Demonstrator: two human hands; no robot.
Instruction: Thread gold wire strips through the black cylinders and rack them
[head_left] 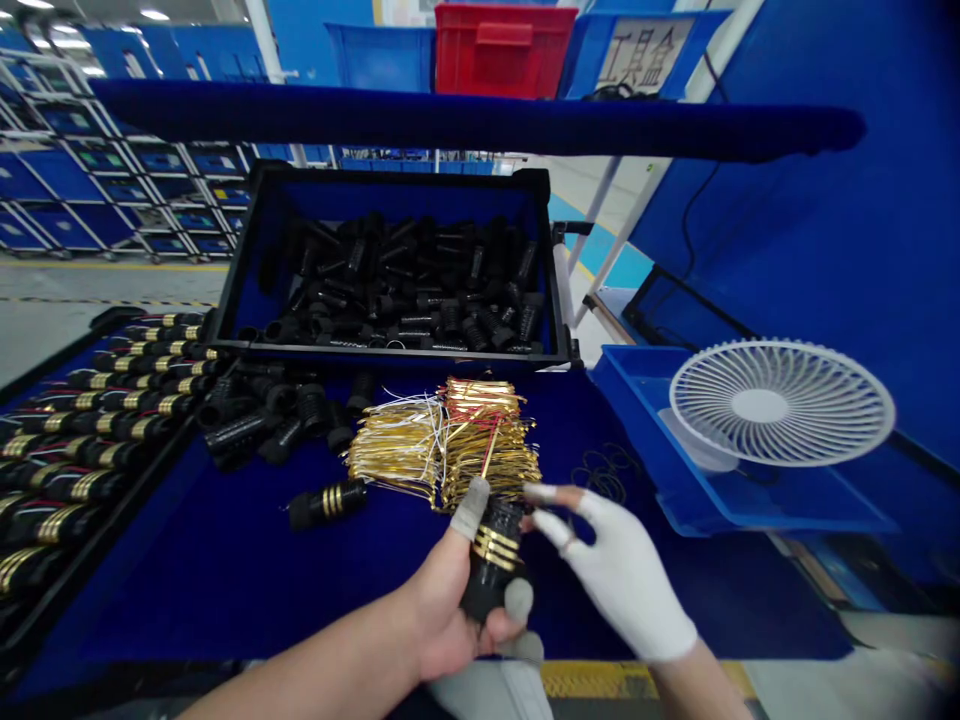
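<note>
My left hand [465, 600], with grey fingertip covers, is wrapped round a black cylinder with gold rings [495, 550], held tilted above the blue mat. From the cylinder's far end, by my thumb, a thin gold strip with a red wire [490, 450] sticks up. My right hand [615, 560], in a white glove with some bare fingertips, is at the cylinder's upper right side with its fingers stretched out and apart. Whether they touch it I cannot tell. Just beyond lie bundles of gold strips with white wires [397, 445] and gold strips with red wires [484, 400].
A similar ringed cylinder [328, 503] lies on the mat [247, 570]. Loose black sleeves [277, 415] are heaped behind it. A black-rimmed bin [405, 180] holds many more. A tray of ringed cylinders [82, 430] stands left. A white fan [780, 400] sits over a blue bin [690, 500] at right.
</note>
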